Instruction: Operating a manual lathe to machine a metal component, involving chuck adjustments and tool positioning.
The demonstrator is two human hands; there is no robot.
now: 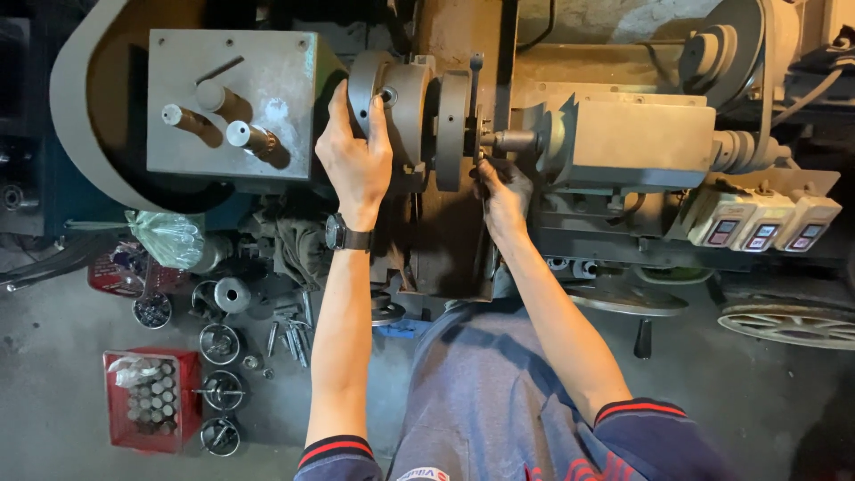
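Observation:
My left hand [354, 153] lies on the round metal chuck [398, 102] of a grey lathe, fingers wrapped over its rim; a dark watch sits on that wrist. My right hand [503, 194] is lower, just right of the faceplate disc [452, 116], its fingers closed around a thin dark tool handle [476, 89] that stands up beside the disc. A short spindle [509, 140] points from the tailstock block [623, 138] toward the disc.
The headstock box [227, 102] with three levers is at left. On the floor lie a red crate of metal cylinders [150, 396], several round metal parts [220, 343] and a green plastic bag [167, 236]. Three switch boxes [761, 223] and a handwheel [788, 322] are at right.

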